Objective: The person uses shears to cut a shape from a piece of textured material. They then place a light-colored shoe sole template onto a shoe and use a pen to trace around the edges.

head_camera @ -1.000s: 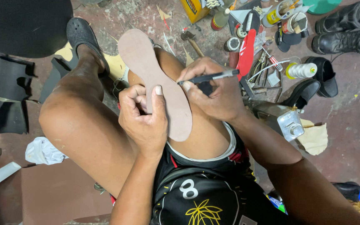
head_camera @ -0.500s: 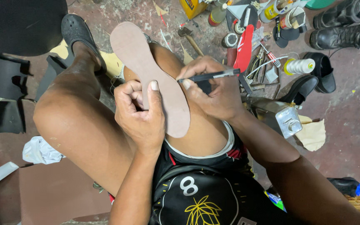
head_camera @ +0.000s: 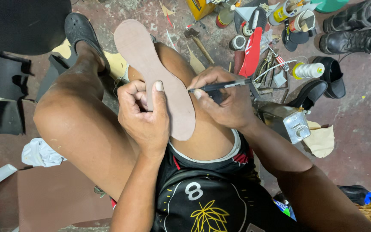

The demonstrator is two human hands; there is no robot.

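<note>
Leather insole piece (head_camera: 151, 68), tan and sole-shaped, is lying along the raised thigh near the frame's centre. The left hand (head_camera: 144, 116) is gripping it, thumb pressing its face, fingers curled behind. The right hand (head_camera: 226, 101) is closing around a black pen (head_camera: 220, 86), tip touching the piece's right edge. Black boots (head_camera: 357, 30) are sitting upper right.
</note>
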